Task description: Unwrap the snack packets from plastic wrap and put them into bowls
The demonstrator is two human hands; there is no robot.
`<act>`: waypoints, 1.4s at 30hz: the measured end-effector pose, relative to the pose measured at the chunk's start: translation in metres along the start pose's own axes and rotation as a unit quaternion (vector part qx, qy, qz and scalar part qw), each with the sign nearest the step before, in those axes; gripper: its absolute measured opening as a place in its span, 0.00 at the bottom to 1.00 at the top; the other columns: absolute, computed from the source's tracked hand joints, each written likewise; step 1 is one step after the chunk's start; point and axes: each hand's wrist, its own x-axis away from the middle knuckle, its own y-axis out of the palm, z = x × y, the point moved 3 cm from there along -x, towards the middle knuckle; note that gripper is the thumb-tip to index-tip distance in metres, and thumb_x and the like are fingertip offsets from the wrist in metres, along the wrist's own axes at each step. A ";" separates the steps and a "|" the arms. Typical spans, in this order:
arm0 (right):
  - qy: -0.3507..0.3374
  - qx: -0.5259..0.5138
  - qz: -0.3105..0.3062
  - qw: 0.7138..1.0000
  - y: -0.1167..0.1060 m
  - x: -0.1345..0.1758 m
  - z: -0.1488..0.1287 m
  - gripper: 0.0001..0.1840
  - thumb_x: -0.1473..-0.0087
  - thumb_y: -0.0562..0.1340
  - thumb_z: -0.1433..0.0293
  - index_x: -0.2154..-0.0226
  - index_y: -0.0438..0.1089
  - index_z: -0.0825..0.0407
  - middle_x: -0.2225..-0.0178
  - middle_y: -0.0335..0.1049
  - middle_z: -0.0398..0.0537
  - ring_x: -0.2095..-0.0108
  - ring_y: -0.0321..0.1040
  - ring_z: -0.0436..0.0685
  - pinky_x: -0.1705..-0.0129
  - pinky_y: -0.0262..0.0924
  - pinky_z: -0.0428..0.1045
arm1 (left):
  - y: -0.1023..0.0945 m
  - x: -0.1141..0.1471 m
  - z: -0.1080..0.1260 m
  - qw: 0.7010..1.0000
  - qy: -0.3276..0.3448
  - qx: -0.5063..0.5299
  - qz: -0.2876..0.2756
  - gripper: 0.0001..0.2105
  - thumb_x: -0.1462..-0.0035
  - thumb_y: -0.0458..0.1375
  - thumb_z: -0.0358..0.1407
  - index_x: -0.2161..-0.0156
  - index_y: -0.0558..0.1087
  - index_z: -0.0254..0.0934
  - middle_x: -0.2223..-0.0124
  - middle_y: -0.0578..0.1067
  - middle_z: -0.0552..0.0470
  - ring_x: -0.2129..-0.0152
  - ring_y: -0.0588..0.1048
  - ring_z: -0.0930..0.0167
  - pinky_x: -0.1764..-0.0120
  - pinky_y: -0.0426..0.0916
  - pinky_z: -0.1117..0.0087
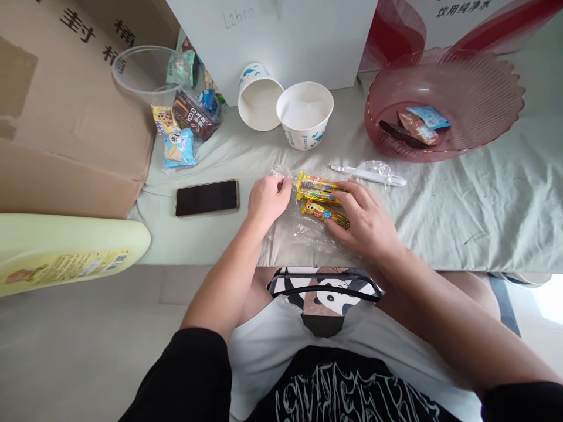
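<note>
The left hand [269,198] is closed, thumb against curled fingers, pinching clear film [284,170] at its tips. The right hand [368,220] is half open, curved over the right ends of three yellow sticks [322,195] — whether it actually grips them I cannot tell. The sticks lie roughly side by side on the cloth [440,223], between the hands, with more crinkled film toward 6 o'clock.

Taking the sticks as the centre of the dial, the phone [206,197] lies flat at 9 o'clock. Snacks [196,114] are heaped at 10, next to the carton [74,117]. One cup [260,104] is on its side at 11; another [304,132] stands upright just short of 12, beside it. At 2 lies a white utensil [373,175] — and, farther out, the pink bowl [479,94] with a few packets [417,126] inside.
</note>
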 end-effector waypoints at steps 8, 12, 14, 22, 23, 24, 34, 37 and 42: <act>0.044 0.024 -0.078 0.996 0.007 -0.005 0.003 0.41 0.46 0.65 0.61 0.33 0.57 0.53 0.36 0.64 0.65 0.38 0.64 0.76 0.39 0.63 0.69 | 0.010 0.006 -0.002 0.920 -0.018 0.382 -0.088 0.11 0.39 0.59 0.44 0.64 0.73 0.38 0.64 0.75 0.50 0.64 0.77 0.68 0.71 0.74 0.72; 0.049 0.022 -0.074 0.996 0.009 -0.009 0.005 0.43 0.46 0.64 0.61 0.31 0.55 0.53 0.38 0.65 0.64 0.41 0.66 0.75 0.42 0.65 0.67 | 0.004 0.006 -0.002 0.868 -0.085 0.478 -0.104 0.14 0.43 0.63 0.48 0.64 0.71 0.39 0.68 0.71 0.53 0.73 0.76 0.70 0.80 0.70 0.74; 0.053 0.023 -0.070 0.996 0.010 -0.010 0.007 0.44 0.48 0.64 0.63 0.31 0.54 0.54 0.41 0.67 0.64 0.44 0.67 0.75 0.45 0.65 0.67 | 0.000 0.004 -0.002 0.861 -0.100 0.491 -0.093 0.15 0.44 0.63 0.49 0.64 0.71 0.39 0.68 0.73 0.53 0.77 0.76 0.71 0.82 0.67 0.75; 0.054 0.023 -0.039 0.998 0.010 -0.014 0.005 0.32 0.52 0.64 0.64 0.44 0.63 0.52 0.49 0.69 0.62 0.52 0.69 0.72 0.53 0.66 0.64 | 0.001 -0.005 -0.008 0.869 -0.144 0.473 -0.026 0.17 0.42 0.59 0.48 0.72 0.62 0.39 0.67 0.79 0.49 0.72 0.82 0.68 0.85 0.52 0.78; 0.052 0.019 -0.037 0.998 0.010 -0.014 0.004 0.31 0.52 0.64 0.64 0.45 0.63 0.52 0.49 0.69 0.61 0.53 0.69 0.71 0.53 0.66 0.64 | 0.002 -0.006 -0.009 0.870 -0.148 0.471 -0.012 0.17 0.42 0.59 0.47 0.72 0.62 0.39 0.68 0.79 0.49 0.73 0.82 0.69 0.85 0.51 0.78; 0.051 0.015 -0.034 0.998 0.010 -0.014 0.004 0.30 0.52 0.64 0.64 0.46 0.63 0.52 0.50 0.69 0.61 0.53 0.69 0.71 0.53 0.66 0.63 | 0.002 -0.007 -0.009 0.870 -0.151 0.469 0.000 0.16 0.42 0.59 0.46 0.73 0.62 0.39 0.68 0.79 0.49 0.74 0.81 0.70 0.85 0.50 0.78; 0.053 0.043 -0.033 0.997 0.013 -0.012 0.005 0.38 0.55 0.64 0.64 0.40 0.61 0.54 0.56 0.73 0.59 0.55 0.69 0.71 0.54 0.63 0.62 | 0.006 -0.010 -0.011 0.864 -0.172 0.472 0.042 0.14 0.40 0.59 0.42 0.73 0.62 0.39 0.71 0.76 0.53 0.79 0.77 0.75 0.85 0.48 0.79; 0.046 0.036 -0.001 0.998 0.010 -0.010 0.007 0.40 0.54 0.64 0.63 0.38 0.59 0.53 0.55 0.72 0.58 0.56 0.69 0.70 0.53 0.64 0.62 | 0.008 -0.011 -0.012 0.856 -0.176 0.484 0.047 0.14 0.40 0.59 0.42 0.72 0.63 0.39 0.70 0.76 0.53 0.79 0.76 0.75 0.84 0.48 0.79; 0.018 0.014 0.092 0.996 -0.007 -0.010 0.011 0.40 0.51 0.63 0.61 0.36 0.57 0.51 0.51 0.72 0.57 0.54 0.70 0.70 0.53 0.64 0.63 | 0.007 -0.012 -0.009 0.860 -0.196 0.467 0.064 0.11 0.38 0.55 0.34 0.73 0.65 0.38 0.73 0.75 0.53 0.81 0.74 0.75 0.85 0.49 0.78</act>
